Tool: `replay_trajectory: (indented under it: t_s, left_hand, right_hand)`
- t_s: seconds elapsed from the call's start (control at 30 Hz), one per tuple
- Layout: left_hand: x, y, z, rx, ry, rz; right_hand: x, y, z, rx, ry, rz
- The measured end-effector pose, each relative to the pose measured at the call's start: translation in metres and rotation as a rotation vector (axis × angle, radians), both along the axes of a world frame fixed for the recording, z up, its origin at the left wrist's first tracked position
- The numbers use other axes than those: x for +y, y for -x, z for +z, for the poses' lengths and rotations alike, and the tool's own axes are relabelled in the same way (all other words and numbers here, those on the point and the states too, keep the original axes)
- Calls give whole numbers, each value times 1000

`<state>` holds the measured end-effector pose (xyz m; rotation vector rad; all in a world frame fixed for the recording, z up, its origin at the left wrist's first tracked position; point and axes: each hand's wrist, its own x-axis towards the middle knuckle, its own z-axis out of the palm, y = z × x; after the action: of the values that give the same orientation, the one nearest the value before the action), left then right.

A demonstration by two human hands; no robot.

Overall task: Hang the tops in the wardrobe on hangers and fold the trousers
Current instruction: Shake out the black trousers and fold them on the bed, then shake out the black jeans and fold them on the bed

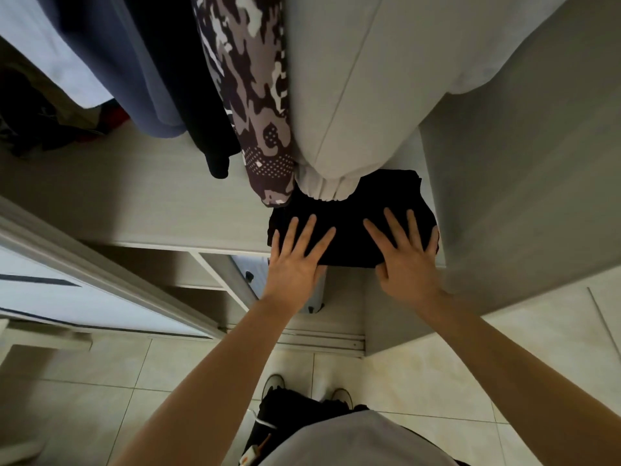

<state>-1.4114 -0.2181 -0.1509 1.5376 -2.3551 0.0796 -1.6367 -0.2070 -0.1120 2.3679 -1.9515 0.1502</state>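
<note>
Folded black trousers [349,216] lie on the pale wardrobe shelf [141,190], at its right end against the side wall. My left hand [295,260] rests flat on their left front part, fingers spread. My right hand [403,253] presses flat on their right front part, fingers spread too. Neither hand grips the cloth. Above them hang tops: a light grey one [353,95] with an elastic cuff, a camouflage-patterned one [255,105], a black one [201,95] and a blue one [148,72]. The grey cuff hides the trousers' far edge.
A heap of dark and red clothes [50,112] sits at the shelf's left end. The wardrobe's right side panel [521,196] stands close to my right hand. A sliding door [84,264] and its floor track [319,341] lie below left. Tiled floor and my shoes [341,395] are underneath.
</note>
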Motion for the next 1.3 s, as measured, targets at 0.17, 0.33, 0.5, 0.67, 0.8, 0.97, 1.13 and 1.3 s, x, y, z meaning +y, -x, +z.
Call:
replay_trajectory:
  t_s: [0.17,0.33,0.5,0.67,0.8,0.97,1.13,1.3]
  left_hand:
    - [-14,19,6,44,-2,11]
    - [-32,41,11,2,-80,13]
    - [-26,44,5,7,-70,25]
    - [-1,39,0,94,-91,46]
    - [26,33,2,253,-157,88]
    - [78,5,-1,320,-159,226]
    - [135,-41,-4,344,-137,440]
    - [205,-96,-8,338,-172,668]
  right_hand:
    - [-11,11,2,-12,18,-72]
    - [-18,30,5,8,-14,-126]
    - [-17,34,8,1,-25,-120]
    - [-15,30,11,40,-95,-125]
    - [-9,17,20,18,-152,-160]
    - [13,-16,16,-22,-106,30]
    - [47,-74,7,-56,-165,227]
    - [80,-145,7,36,-281,486]
